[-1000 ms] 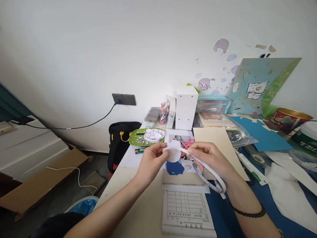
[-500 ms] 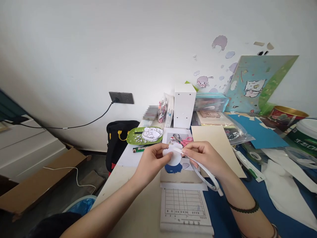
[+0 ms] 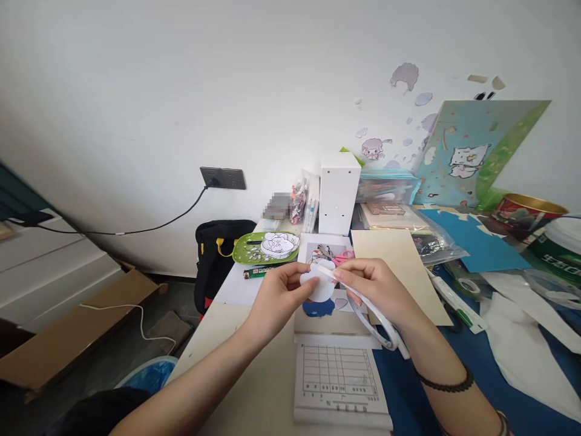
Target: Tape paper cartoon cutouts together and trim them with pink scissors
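Between the thumb and fingers of my left hand [image 3: 285, 286] is a white paper cutout [image 3: 323, 290] with a rounded, scalloped outline. My right hand [image 3: 373, 283] pinches a narrow white strip [image 3: 385, 321], which looks like foam tape. The strip's end lies over the upper part of the cutout, and its rest curls down below my right palm. Whether the end is stuck to the paper I cannot tell. Just behind the cutout are pink-handled scissors [image 3: 345, 257]. Below it lies a dark blue paper piece [image 3: 318, 309] on a printed sheet.
A green tray [image 3: 245, 253] with paper cutouts sits at the back left, a green box [image 3: 255, 274] before it. A cream card [image 3: 385, 254] lies at right, near a cutter [image 3: 458, 303] and white paper scraps [image 3: 512, 339]. A white box [image 3: 338, 194] stands by the wall.
The strip's end has shifted slightly up and left across the cutout, and it now lies at a different slant. Both hands keep their grip in nearly the same place.
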The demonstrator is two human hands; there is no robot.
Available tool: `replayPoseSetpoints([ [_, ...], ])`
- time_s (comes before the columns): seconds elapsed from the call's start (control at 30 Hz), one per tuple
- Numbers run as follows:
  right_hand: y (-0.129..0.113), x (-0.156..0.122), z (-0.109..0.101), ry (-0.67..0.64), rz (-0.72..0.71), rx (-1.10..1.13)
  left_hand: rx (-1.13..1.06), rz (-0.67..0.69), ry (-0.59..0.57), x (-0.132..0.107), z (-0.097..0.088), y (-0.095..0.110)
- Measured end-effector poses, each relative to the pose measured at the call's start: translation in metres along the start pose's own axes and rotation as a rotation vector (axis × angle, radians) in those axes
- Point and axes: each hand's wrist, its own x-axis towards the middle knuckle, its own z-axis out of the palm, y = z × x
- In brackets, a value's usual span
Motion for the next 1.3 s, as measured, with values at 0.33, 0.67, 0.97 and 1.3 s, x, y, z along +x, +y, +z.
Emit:
replayPoseSetpoints([
  [0.33, 0.001, -0.002, -0.011, 0.028, -0.028, 0.024, -0.094, -0.004, 0.066, 0.006, -0.004, 0.001],
  [0.67, -0.001, 0.002, -0.005, 0.131, -0.073, 0.142, -0.136, -0.055, 0.019, 0.007, -0.004, 0.004],
  [0.97, 0.003, 0.003, 0.004, 0.043, -0.059, 0.208, -0.125, 0.007, -0.058, 0.005, -0.004, 0.002],
  [1.3, 0.006, 0.002, 0.012, -0.001, -0.054, 0.178, -0.068, 0.109, -0.107, -0.002, 0.005, 0.006],
])
